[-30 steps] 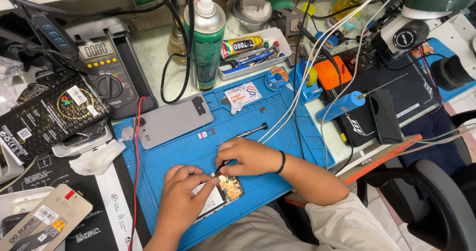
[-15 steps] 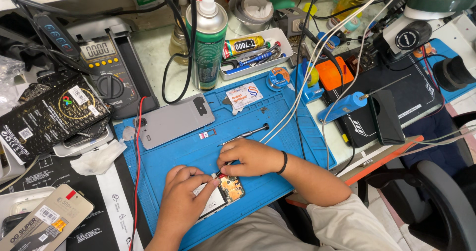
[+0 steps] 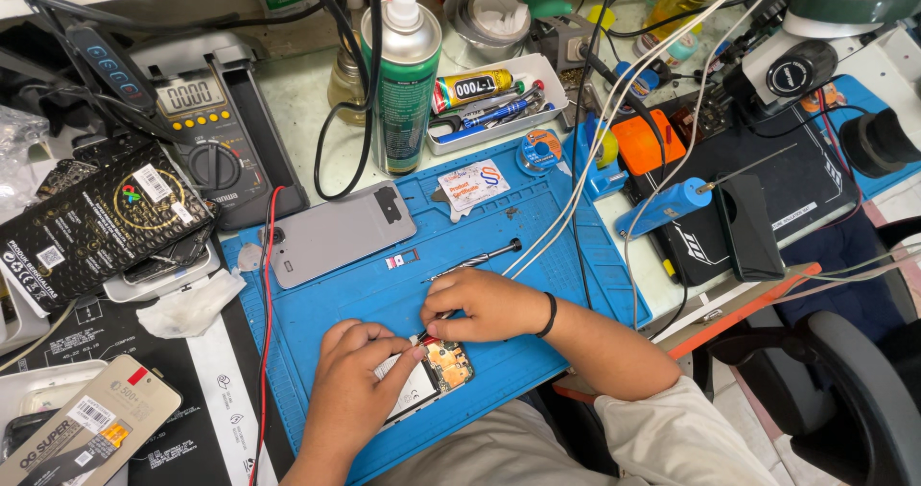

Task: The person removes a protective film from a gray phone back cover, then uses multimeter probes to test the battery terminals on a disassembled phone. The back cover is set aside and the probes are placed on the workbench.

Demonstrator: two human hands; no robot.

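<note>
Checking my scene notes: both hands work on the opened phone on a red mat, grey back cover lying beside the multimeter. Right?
Not quite: the mat is blue, not red, as the head view shows. The rest holds: the left hand and right hand are on the opened phone, and the grey back cover lies beside the multimeter.

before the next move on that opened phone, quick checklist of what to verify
1. Opened phone lies flat on the blue mat: ok.
2. Left hand steadies the phone's lower half: ok.
3. Right hand holds a thin tool at the phone's top edge: ok; where its tip sits: cannot tell.
4. Grey back cover set aside, apart from the hands: ok.
5. Screwdriver lies loose right behind the right hand: not ok, easy to knock.
6. White cables cross the mat near the right wrist: not ok.
</note>
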